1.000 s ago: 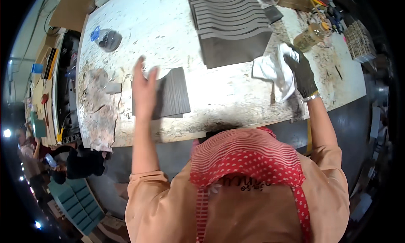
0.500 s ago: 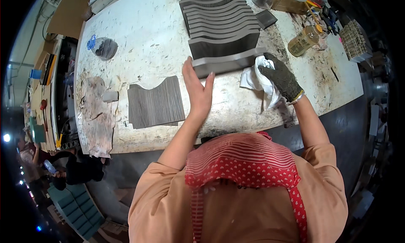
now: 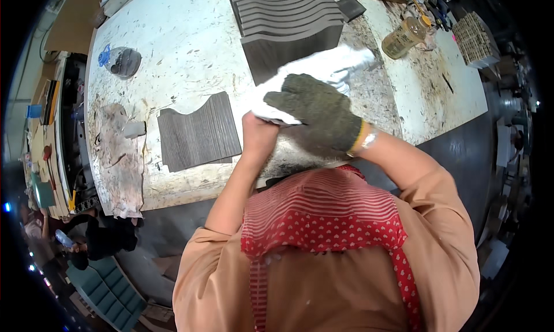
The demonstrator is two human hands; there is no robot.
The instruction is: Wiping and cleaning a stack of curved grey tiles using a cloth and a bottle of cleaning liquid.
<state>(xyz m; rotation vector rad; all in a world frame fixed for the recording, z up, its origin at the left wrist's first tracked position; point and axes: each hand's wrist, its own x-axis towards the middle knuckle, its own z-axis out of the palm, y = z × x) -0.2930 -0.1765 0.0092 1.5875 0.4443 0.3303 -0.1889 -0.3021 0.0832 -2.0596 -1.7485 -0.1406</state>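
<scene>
Our right hand (image 3: 317,110), in a dark olive knitted glove with a yellow cuff, has its grip closed over a crumpled white cloth (image 3: 340,61), fingers pointing left. Our bare left hand (image 3: 261,136) is curled at the cloth's lower left end; its fingertips are hidden, so we cannot tell what its grip holds. We have both hands and the cloth above the near side of the white, dark-stained bench (image 3: 173,52). Just beyond the cloth we see a row of dark grey wood-grain panels (image 3: 271,55) with wavy upper edges. Left of our bare hand, a flat dark grey panel (image 3: 199,133) with a curved upper edge lies on the bench. Farther left we have a small pale grey block (image 3: 134,129) and a long stained rag (image 3: 118,164) reaching the near edge. A clear bottle of yellowish liquid (image 3: 402,39) is at the right.
</scene>
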